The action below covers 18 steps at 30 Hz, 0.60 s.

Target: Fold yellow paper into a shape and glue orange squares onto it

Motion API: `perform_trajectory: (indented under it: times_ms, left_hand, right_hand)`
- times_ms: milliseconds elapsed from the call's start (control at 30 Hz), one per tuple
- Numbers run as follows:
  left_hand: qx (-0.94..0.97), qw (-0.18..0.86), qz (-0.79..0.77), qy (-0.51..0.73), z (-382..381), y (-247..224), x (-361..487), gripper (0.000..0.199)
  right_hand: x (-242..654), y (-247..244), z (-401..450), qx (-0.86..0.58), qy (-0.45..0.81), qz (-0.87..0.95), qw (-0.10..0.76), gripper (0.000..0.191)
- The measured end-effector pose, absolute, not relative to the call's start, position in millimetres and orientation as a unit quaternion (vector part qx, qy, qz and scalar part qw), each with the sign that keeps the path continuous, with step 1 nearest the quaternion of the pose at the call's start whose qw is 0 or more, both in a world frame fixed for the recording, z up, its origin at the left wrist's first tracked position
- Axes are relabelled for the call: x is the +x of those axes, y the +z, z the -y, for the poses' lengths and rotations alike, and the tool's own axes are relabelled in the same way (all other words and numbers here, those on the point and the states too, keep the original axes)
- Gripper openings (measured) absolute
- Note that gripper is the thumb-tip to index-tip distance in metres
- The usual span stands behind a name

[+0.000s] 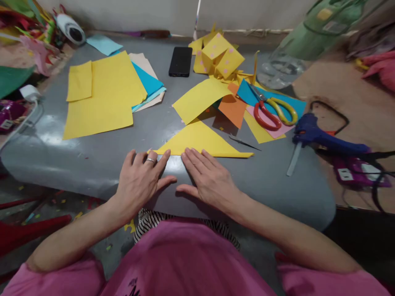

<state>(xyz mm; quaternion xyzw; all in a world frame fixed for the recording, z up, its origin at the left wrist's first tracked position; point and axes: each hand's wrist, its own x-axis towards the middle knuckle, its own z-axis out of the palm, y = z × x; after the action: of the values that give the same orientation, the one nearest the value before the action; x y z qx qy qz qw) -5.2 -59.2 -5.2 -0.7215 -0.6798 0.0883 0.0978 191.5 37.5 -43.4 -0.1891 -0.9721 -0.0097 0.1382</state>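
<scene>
A yellow paper triangle [197, 139] lies flat in front of me, a narrow strip folded along its near edge. My left hand [140, 176] presses on the left end of that folded edge, fingers stretched and a ring on one of them. Flat near the middle of the same edge rests my right hand [210, 174], its fingertips on the paper. Both thumbs point inward over the grey table [262, 185]. Just beyond the triangle's right side are tweezers [245, 142] and a curved yellow sheet [202, 98].
Yellow sheets [105, 94] are stacked at left over blue and pale paper. A black phone [180, 61] and dotted yellow paper pieces [220, 55] sit at the back. Scissors [271, 109] lie on coloured scraps at right, beside a blue glue gun [327, 135] and a green bottle [311, 41].
</scene>
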Motion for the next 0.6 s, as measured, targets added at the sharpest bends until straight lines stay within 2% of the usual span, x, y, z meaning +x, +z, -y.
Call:
perform_trajectory:
  times_ms: [100,300,433,600]
  left_hand:
    - [-0.725,0.096,0.677,0.08,59,-6,-6,0.065]
    - [-0.739,0.062,0.67,-0.005,50,-14,-1,0.061]
    - [-0.717,-0.032,0.688,-0.107,32,-16,-2,0.042]
    - [-0.604,-0.22,0.717,-0.268,10,-16,-14,0.025]
  right_hand:
    - [224,-45,-47,-0.246,-0.039,0.956,0.158,0.089]
    - [236,-36,-40,-0.258,-0.077,0.947,0.176,0.047]
    - [202,-36,-23,-0.237,-0.022,0.95,0.201,0.044]
    - [171,-42,-14,-0.187,0.079,0.965,0.163,0.054]
